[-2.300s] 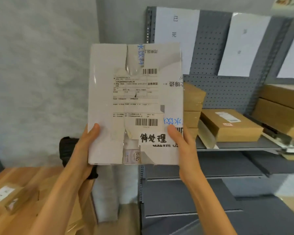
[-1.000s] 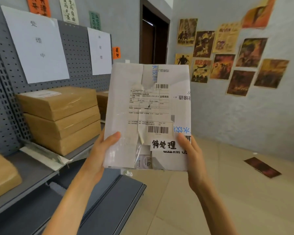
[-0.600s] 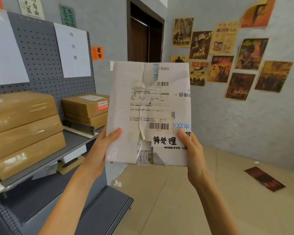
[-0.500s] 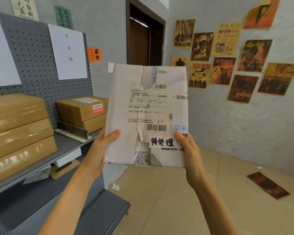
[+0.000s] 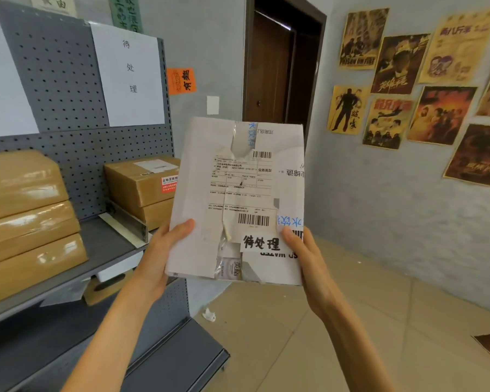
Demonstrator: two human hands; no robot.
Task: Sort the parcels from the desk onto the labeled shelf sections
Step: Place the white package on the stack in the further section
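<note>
Shelf [image 5: 108, 250] now nearer at left, white parcel [image 5: 238, 199] upright — left hand [image 5: 160, 256] and right hand [image 5: 306, 258] gripping its lower corners, 待处理 sign [image 5: 129, 75] on pegboard.

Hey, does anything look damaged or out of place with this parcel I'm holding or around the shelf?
Yes. The white parcel held by the left hand and right hand is torn down its front, exposing a product inside. A crumpled paper scrap lies on the floor by the shelf.

Single head view (wide-angle), facing forward, close above raised forearms
</note>
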